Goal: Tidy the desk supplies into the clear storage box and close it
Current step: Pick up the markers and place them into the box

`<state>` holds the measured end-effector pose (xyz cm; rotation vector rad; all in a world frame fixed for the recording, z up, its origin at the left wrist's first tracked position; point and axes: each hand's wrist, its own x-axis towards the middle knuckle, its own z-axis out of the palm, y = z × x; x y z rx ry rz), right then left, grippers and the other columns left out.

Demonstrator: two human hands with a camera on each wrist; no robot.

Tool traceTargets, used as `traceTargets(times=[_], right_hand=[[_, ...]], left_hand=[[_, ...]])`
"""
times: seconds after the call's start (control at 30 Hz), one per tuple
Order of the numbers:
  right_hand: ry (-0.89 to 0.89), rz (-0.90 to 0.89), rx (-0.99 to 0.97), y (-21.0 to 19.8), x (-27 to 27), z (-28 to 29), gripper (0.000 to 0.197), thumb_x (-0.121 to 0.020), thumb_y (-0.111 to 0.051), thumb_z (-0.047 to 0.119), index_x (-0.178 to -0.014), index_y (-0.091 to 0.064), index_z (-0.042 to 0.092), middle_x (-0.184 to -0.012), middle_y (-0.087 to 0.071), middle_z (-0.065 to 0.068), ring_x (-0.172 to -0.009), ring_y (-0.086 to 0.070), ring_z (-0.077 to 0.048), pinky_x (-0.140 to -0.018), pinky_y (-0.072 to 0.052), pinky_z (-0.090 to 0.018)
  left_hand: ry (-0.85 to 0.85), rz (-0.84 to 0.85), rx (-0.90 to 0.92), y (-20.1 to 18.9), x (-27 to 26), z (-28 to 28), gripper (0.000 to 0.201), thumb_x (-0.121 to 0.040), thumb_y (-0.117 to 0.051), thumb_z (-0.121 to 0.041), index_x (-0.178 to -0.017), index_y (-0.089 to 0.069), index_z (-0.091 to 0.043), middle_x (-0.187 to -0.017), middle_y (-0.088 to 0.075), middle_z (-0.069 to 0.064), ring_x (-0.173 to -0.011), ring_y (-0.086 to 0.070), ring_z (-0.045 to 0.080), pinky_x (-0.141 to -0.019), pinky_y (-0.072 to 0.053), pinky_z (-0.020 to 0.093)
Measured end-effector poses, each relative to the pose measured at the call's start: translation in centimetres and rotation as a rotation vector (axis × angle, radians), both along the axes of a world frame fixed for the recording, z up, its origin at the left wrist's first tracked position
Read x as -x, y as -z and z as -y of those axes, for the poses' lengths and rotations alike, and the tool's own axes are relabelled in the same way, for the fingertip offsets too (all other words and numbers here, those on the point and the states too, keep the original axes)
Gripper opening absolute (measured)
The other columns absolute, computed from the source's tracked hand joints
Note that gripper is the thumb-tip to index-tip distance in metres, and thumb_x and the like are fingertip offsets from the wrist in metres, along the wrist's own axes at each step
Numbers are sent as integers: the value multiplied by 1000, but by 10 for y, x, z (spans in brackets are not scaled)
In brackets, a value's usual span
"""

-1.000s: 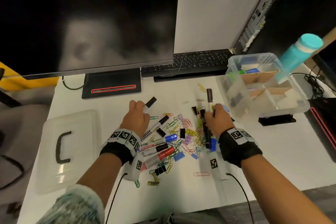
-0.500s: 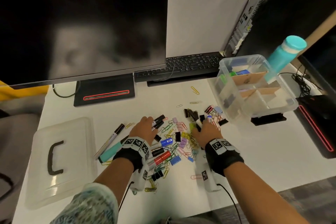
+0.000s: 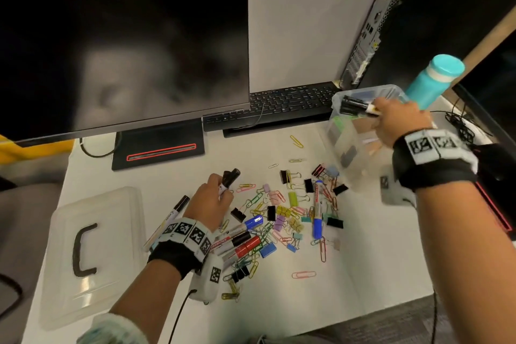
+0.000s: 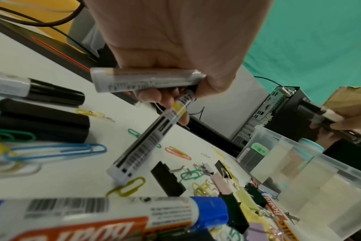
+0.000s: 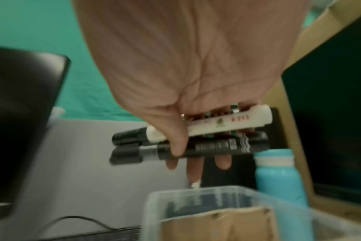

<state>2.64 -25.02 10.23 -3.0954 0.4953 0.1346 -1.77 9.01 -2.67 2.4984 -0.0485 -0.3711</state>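
The clear storage box (image 3: pixel 339 98) stands at the right with cardboard dividers inside, its lid off. My right hand (image 3: pixel 391 117) hovers over the box's far end and grips two black-capped markers (image 3: pixel 354 105), one white (image 5: pixel 206 124) and one black (image 5: pixel 208 146), lying level. My left hand (image 3: pixel 220 190) is at the left edge of the pile and holds two markers (image 3: pixel 230 177); one of them (image 4: pixel 144 79) lies across the palm, the other (image 4: pixel 148 138) points down at the desk. Several markers (image 3: pixel 317 204), binder clips and paper clips (image 3: pixel 282 212) lie scattered between the hands.
The box lid (image 3: pixel 92 254) with a black handle lies flat at the left. A monitor (image 3: pixel 122 42) and a keyboard (image 3: pixel 279 103) stand behind the pile. A teal bottle (image 3: pixel 435 78) and a computer tower (image 3: pixel 371 31) are behind the box. A loose marker (image 3: pixel 170 218) lies beside my left wrist.
My right hand has left the pile and swung up and right over the box, carrying markers. My left hand has shifted slightly at the pile's left edge and grips markers.
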Motion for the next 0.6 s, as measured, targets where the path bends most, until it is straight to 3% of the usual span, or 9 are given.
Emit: traceTargets(times=[0.1, 0.2, 0.27, 0.33, 0.4, 0.47, 0.53, 0.6], right_hand=[[27, -209, 120, 15, -30, 42, 37, -88, -42, 25, -124, -50, 23, -125, -56, -18, -113, -53, -41, -98, -43, -49], [2, -332, 196, 56, -66, 94, 37, -76, -54, 30, -114, -52, 31, -119, -60, -12, -103, -59, -39, -90, -49, -44], [-25, -406, 181, 90, -95, 131, 45, -66, -61, 30, -110, -53, 33, -112, -63, -6, -95, -62, -34, -86, -50, -42], [-39, -474, 168, 98, -103, 135, 58, -61, -66, 36, -117, -53, 37, -111, -64, -2, -93, -63, -31, -87, -51, -43], [-39, -450, 100, 79, -90, 115, 52, -69, -69, 40, -119, -55, 34, -114, -63, -3, -96, -61, -30, -90, -49, -39], [34, -407, -34, 39, -60, 75, 41, -79, -65, 46, -114, -58, 26, -116, -60, -7, -101, -58, -31, -93, -45, -37], [38, -321, -164, 24, -45, 66, 32, -89, -57, 33, -118, -61, 20, -121, -59, -9, -105, -55, -31, -93, -40, -35], [29, -191, -241, 19, -32, 72, 27, -93, -51, 20, -117, -63, 19, -121, -60, -10, -106, -55, -31, -92, -41, -37]], left_hand=[[6, 24, 18, -2, 2, 5, 27, -96, -39, -28, -121, -37, -18, -81, -56, 10, -60, -52, 17, -50, -39, 28], [7, 40, 40, -5, 5, 10, 30, -97, -37, -30, -126, -36, -22, -78, -54, 6, -57, -49, 14, -48, -32, 25], [13, 52, 67, -9, 7, 14, 30, -97, -38, -30, -125, -39, -20, -72, -51, 2, -56, -47, 12, -48, -30, 24], [32, 61, 103, -15, 10, 19, 28, -98, -39, -34, -120, -43, -18, -65, -47, -3, -54, -46, 10, -48, -29, 22], [62, 59, 122, -22, 12, 24, 26, -97, -39, -36, -115, -46, -17, -62, -46, -6, -53, -45, 8, -48, -30, 21], [79, 51, 126, -29, 15, 27, 27, -97, -38, -37, -114, -47, -18, -73, -54, -3, -63, -53, 9, -55, -39, 23], [79, 78, 144, -32, 18, 31, 28, -97, -40, -35, -116, -49, -17, -98, -52, -2, -79, -54, 7, -70, -47, 23], [74, 161, 138, -35, 22, 35, 28, -96, -45, -31, -118, -52, -15, -108, -39, -4, -87, -46, 6, -77, -42, 12]])
